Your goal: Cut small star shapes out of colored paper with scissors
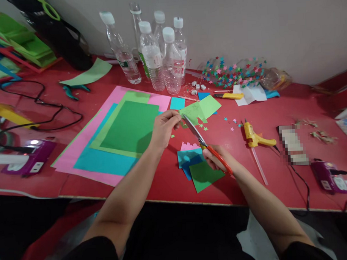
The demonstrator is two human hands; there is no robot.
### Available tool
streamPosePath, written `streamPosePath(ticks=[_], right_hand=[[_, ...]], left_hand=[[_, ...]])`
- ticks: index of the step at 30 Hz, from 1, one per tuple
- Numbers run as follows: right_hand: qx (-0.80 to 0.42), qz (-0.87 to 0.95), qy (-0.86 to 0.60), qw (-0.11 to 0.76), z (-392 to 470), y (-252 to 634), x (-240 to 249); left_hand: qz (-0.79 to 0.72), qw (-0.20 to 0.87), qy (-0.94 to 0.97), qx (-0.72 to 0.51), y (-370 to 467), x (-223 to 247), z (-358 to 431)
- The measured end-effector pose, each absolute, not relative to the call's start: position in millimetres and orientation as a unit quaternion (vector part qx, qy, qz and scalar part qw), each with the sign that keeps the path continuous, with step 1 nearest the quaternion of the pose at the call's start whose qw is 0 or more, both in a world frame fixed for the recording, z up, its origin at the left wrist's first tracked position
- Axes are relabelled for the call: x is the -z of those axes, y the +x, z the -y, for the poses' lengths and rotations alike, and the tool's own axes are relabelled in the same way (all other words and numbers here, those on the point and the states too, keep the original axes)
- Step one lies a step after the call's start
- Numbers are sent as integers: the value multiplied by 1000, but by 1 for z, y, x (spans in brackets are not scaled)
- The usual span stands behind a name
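My right hand (pixel 217 157) grips a pair of scissors (pixel 215 155) with red handles, its blades angled up and to the left. Close by the blade tips, the fingers of my left hand (pixel 166 124) are pinched together; what they hold is too small to make out. Behind the tips is a light green paper (pixel 191 110) with faint drawn lines and a notched lower edge. Small green paper stars (pixel 203 127) lie beneath the blades. Below the scissors are a scalloped pink scrap (pixel 189 145), blue pieces (pixel 188 158) and a dark green square (pixel 206 176).
Large coloured sheets (pixel 128 126) are stacked to the left. Several plastic bottles (pixel 152 62) stand along the wall, beside a star-filled bottle (pixel 235 73). A yellow utility knife (pixel 232 95), a glue gun (pixel 256 138) and purple power strips (pixel 328 175) lie on the right. Black cable (pixel 44 108) crosses the left.
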State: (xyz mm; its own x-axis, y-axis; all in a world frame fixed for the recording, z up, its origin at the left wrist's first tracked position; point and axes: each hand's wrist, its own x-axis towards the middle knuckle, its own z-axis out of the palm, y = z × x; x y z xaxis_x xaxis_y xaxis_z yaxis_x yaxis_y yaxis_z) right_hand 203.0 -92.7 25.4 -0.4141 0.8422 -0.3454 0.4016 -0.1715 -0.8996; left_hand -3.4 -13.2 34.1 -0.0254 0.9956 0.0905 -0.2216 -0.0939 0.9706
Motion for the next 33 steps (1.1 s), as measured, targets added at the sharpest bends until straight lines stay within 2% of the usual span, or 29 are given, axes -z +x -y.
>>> streamPosePath(ticks=[33], right_hand=[[-569, 614, -513, 188, 93, 201, -36]], left_hand=[[-409, 543, 468, -565, -6, -34, 12]])
